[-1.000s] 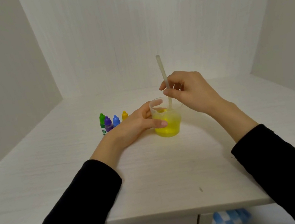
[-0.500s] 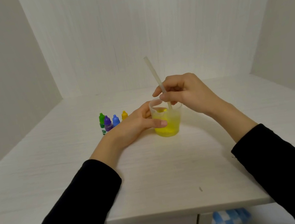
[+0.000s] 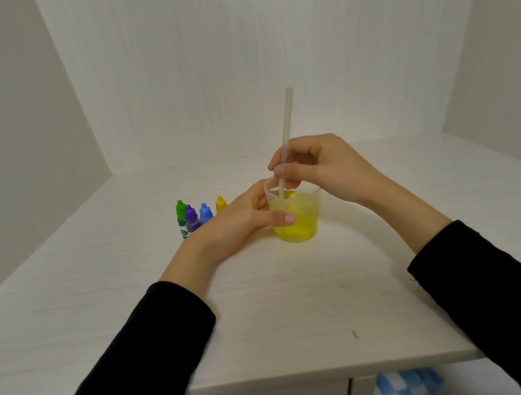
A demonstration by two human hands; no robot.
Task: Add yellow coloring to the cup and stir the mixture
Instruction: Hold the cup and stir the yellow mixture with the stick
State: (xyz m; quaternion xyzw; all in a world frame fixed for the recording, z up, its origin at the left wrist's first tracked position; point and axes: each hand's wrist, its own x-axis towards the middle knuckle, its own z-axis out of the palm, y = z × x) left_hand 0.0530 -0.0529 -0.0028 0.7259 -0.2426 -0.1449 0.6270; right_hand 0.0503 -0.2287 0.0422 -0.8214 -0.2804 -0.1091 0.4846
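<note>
White table (image 3: pixel 273 317): left hand (image 3: pixel 233 226) grips cup (image 3: pixel 305 220) (yellow), right hand (image 3: pixel 326 164) pinches stick (image 3: pixel 286 133).

A bare, staged tabletop booth rather than a lived-in room: plain white woodgrain panels (image 3: pixel 262 57) close in behind and on both sides of a matching white table (image 3: pixel 290 314). The set-up suggests a simple craft or home-science demonstration, with four small dropper bottles (image 3: pixel 201 215) of green, purple, blue and yellow coloring lined up near a clear plastic cup (image 3: pixel 305 220) of yellow liquid. Blue-and-white checked material (image 3: pixel 403 384) shows beneath the table's front edge.
</note>
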